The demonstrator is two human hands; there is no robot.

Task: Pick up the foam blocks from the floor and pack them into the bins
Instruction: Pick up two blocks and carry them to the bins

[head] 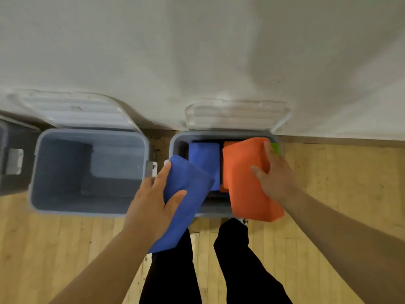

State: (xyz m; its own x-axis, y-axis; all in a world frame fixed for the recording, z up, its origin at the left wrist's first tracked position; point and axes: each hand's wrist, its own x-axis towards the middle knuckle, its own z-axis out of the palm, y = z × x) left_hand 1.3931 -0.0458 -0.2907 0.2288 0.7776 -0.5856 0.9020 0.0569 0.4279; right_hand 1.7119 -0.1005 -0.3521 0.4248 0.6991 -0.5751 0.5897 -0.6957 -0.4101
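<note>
My left hand [153, 200] grips a blue foam block [188, 185], held tilted over the near left corner of the right grey bin [175, 141]. My right hand [274, 172] holds an orange foam block [243, 183] over that bin's right side. Inside the right bin stand another blue block [206, 156], an orange block [229, 144] mostly hidden behind the held one, and a green block [274, 148] at the far right corner. The left grey bin [87, 172] is empty.
Both bins stand on a wooden floor [339, 183] against a white wall [197, 51], with clear lids [236, 116] leaning back on the wall. A darker bin edge [11, 159] shows at far left. My black-trousered legs [232, 260] stand just before the right bin.
</note>
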